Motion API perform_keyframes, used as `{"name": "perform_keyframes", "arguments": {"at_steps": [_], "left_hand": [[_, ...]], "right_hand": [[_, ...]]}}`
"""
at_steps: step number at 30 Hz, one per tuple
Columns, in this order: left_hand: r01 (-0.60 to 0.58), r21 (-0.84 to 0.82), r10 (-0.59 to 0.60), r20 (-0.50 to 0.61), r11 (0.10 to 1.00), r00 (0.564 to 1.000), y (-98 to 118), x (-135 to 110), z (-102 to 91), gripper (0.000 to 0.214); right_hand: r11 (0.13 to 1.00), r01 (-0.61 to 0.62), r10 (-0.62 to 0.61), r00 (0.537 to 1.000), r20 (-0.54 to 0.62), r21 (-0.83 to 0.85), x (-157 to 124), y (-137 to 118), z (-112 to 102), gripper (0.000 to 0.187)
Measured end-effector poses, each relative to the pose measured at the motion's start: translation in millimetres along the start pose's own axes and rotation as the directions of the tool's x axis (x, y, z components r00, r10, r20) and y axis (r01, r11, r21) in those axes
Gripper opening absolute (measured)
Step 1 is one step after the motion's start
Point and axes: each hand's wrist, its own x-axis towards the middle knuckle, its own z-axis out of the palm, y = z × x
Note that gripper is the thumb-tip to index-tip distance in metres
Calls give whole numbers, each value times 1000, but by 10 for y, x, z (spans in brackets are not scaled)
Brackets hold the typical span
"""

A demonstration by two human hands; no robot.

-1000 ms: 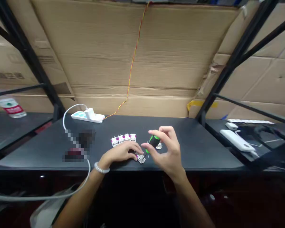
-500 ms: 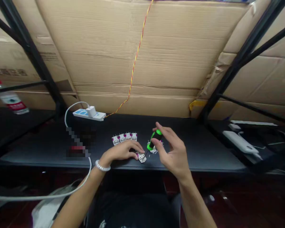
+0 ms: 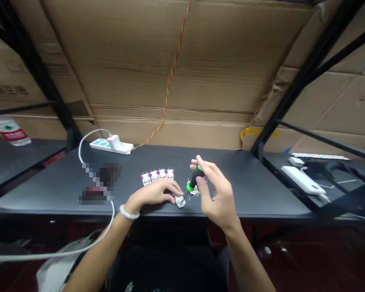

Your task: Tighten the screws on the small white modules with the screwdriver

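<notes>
My right hand (image 3: 215, 194) is closed on a screwdriver (image 3: 196, 178) with a black and green handle, its fingers around the upper end. The thin shaft slants down to a small white piece with a purple edge (image 3: 179, 201) near the table's front edge. My left hand (image 3: 158, 191) lies low over the table and pins that piece with thumb and fingertips. Behind the left hand stands a row of several similar white and purple pieces (image 3: 153, 175) with thin pins pointing up. More small white parts (image 3: 194, 190) lie just behind the screwdriver, partly hidden by it.
A white power strip (image 3: 121, 148) with a plugged-in charger sits at the back left of the black table (image 3: 261, 198). Its white cable (image 3: 112, 215) runs across my left forearm. Black metal posts (image 3: 286, 93) flank the table; cardboard (image 3: 170, 134) lines the back.
The screwdriver handle has turned within my right fingers, its tip still at the same piece. My left hand keeps its hold. The view has shifted slightly and the cardboard looks darker.
</notes>
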Motion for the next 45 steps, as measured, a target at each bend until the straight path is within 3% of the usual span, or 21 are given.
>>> {"name": "perform_keyframes", "arguments": {"at_steps": [5,9,13,17,25,28,35,41,45], "left_hand": [[-9,-2,9,-9,1000,1000,-31,1,19,23],[0,-8,0,-5,1000,1000,-40,-4,24,24],[-1,-13,1,-12,1000,1000,-16,-6,14,24],[13,-13,-13,-14,1000,1000,0,-4,13,23],[18,6,-18,-19,1000,1000,6,-10,17,21],[28,15,-28,-16,1000,999,-1,-10,16,23],[30,-8,-30,-8,1000,1000,10,-9,6,23],[31,8,-31,-16,999,999,3,-12,16,24],[42,-5,-42,-9,999,999,5,-11,12,25]], "right_hand": [[999,32,-35,996,-80,-37,5,29,60,56],[999,-34,37,991,-128,27,-46,93,174,57],[962,-131,158,982,-99,240,-119,147,240,45],[949,-128,143,989,-32,288,-136,180,229,37],[999,31,-34,988,-150,-24,-47,127,195,35],[994,51,-72,974,-217,-100,-32,106,188,43],[1000,4,-4,996,-89,4,-35,44,146,44],[991,1,-27,982,-188,-136,6,12,143,37],[995,-18,7,994,-106,-102,11,4,118,42]]}}
